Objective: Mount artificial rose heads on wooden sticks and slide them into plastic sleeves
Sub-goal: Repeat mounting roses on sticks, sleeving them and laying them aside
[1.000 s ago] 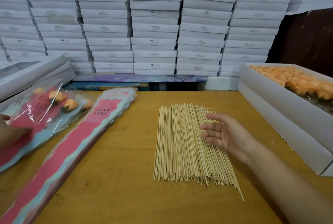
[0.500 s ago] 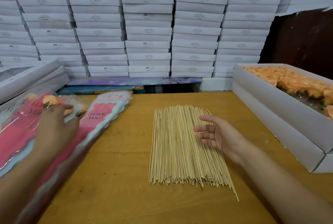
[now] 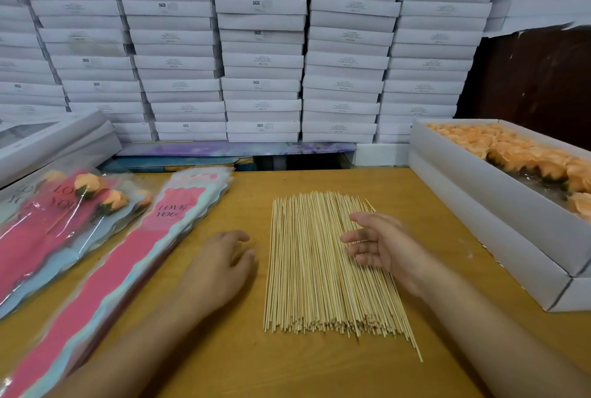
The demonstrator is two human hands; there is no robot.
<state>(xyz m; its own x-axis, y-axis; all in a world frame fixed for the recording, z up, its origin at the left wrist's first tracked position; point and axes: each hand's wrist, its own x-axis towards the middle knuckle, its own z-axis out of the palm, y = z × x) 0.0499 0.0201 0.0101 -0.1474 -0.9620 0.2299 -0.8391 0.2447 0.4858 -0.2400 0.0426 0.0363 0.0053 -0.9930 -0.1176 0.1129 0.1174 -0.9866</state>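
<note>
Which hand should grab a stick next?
Probably the right hand: its fingers already hover open over the pile of sticks. The left hand is beside the pile, over bare table.

The person's left hand [image 3: 220,265] has left the pile of finished pink-and-blue plastic sleeves holding peach rose heads [image 3: 64,221], where it lay a second ago, and crossed the yellow wooden table [image 3: 224,365]. It now hovers palm down, fingers loosely spread, just left of the flat bundle of thin pale wooden sticks [image 3: 319,269]. The right hand [image 3: 380,245] has shifted slightly inward over the bundle's right side, its fingers curling a little more.
</note>
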